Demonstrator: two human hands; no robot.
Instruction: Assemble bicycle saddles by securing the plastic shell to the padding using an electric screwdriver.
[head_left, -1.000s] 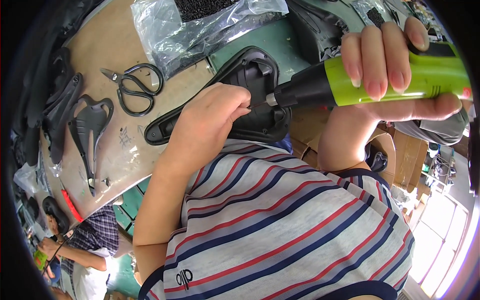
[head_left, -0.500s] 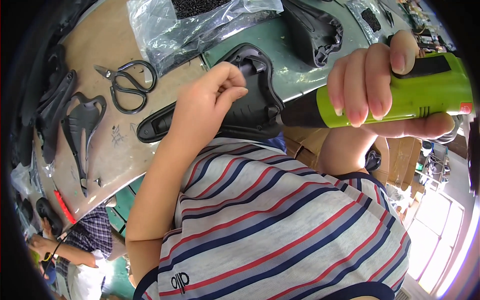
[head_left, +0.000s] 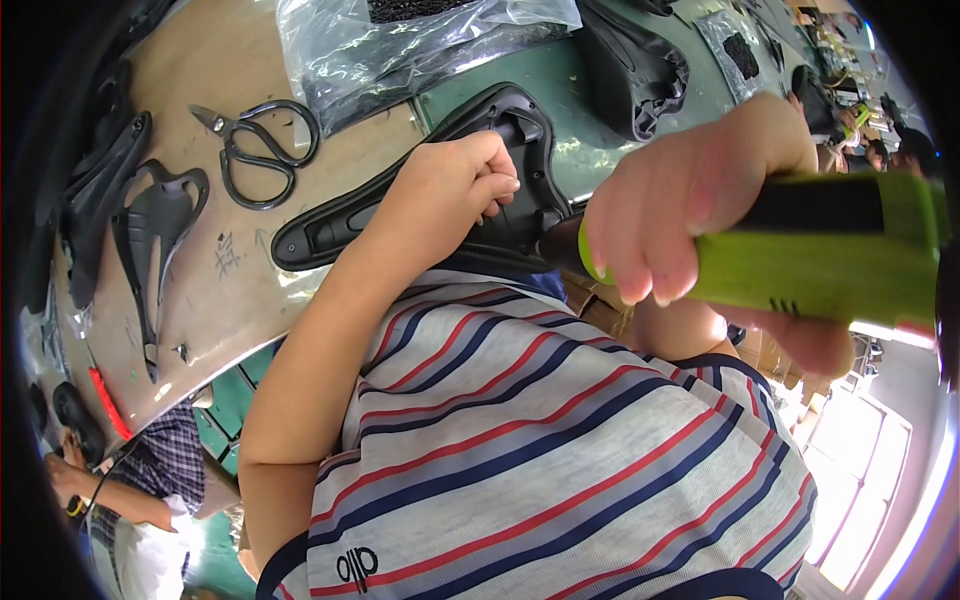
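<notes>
A black bicycle saddle lies underside up on the table edge just in front of my body. My left hand rests over its middle, fingertips pinched together; a tiny dark bit shows under them, too small to name. My right hand wraps around a green and black electric screwdriver, held nearly level. The screwdriver's dark nose points left at the saddle's wide rear rim; whether its tip touches the rim I cannot tell.
Black-handled scissors and black saddle frames lie to the left. Beyond the saddle are a clear bag of small black parts and another black saddle cover. A red-handled tool lies near a co-worker's arm.
My right hand and the screwdriver have shifted left and turned, the back of the hand now showing more. My left hand has slid slightly right over the saddle.
</notes>
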